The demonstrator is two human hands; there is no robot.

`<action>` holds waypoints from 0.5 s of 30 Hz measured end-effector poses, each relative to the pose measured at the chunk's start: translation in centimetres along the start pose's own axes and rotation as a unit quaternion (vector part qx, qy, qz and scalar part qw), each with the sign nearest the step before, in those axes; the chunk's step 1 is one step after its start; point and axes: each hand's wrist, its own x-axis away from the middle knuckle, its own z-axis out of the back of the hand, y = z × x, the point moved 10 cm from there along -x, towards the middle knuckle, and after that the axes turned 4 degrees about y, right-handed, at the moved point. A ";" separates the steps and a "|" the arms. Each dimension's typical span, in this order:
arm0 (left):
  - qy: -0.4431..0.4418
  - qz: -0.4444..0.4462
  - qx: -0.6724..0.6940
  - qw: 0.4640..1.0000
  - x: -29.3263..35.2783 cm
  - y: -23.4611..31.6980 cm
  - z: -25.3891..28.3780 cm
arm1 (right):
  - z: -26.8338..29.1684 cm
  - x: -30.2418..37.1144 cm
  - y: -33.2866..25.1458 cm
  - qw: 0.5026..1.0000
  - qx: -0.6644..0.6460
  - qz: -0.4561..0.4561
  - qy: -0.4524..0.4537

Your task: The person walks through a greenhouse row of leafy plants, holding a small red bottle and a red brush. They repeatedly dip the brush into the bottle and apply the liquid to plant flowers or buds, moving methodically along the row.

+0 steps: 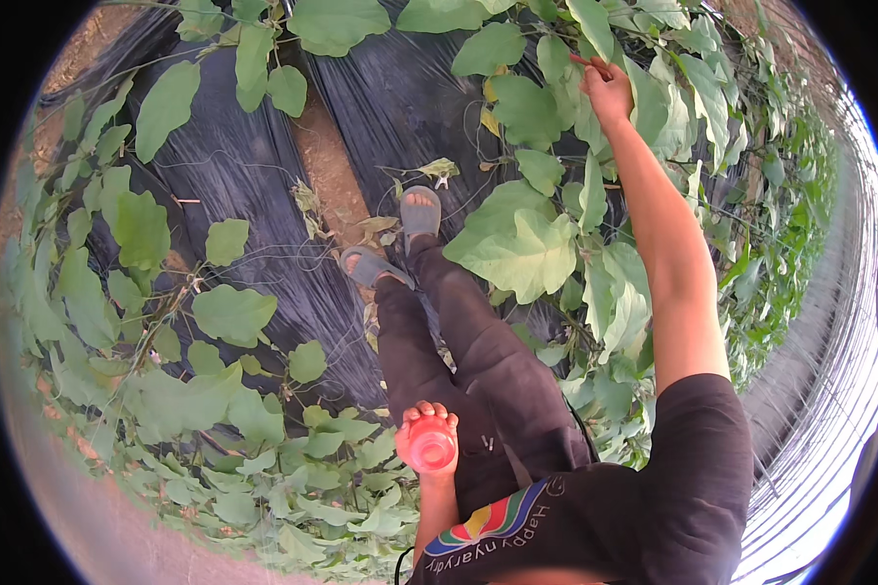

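Observation:
My left hand [410,429] is closed round a small, round, red translucent plastic container [431,450], held in front of my thighs. Its top faces up, and I cannot make out any contents. At the upper right, my outstretched right hand [607,90] reaches in among the broad green leaves [654,107] of a plant. Its fingers are pinched on a thin pinkish-red thing [578,60], of which only a short end shows. What that end touches among the leaves is too small to tell.
Leafy plants [234,314] grow in rows on both sides. Black plastic sheeting [224,175] covers the ground, parted by a strip of bare soil [330,171]. My feet in grey sandals [373,265] stand by that strip. Thin strings [263,255] and withered leaves [307,200] lie about.

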 end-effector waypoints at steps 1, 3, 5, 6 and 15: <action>0.005 -0.003 0.001 1.000 -0.2 0.0 0.1 | -0.4 -0.3 -0.2 1.000 -0.020 -0.005 -0.004; 0.014 -0.009 0.004 1.000 -0.4 0.5 0.4 | -1.4 -0.5 -1.7 0.998 -0.058 -0.017 -0.014; 0.018 -0.011 0.007 1.000 -1.0 -0.1 0.4 | -0.7 -1.7 -2.6 0.999 0.026 0.029 0.026; 0.022 -0.009 0.005 1.000 -1.3 -0.5 0.5 | -0.4 -2.1 -3.5 0.989 0.113 0.073 0.059; 0.049 -0.016 0.006 0.999 -3.7 -3.0 -0.6 | -4.9 -7.4 2.4 0.988 0.043 -0.107 0.098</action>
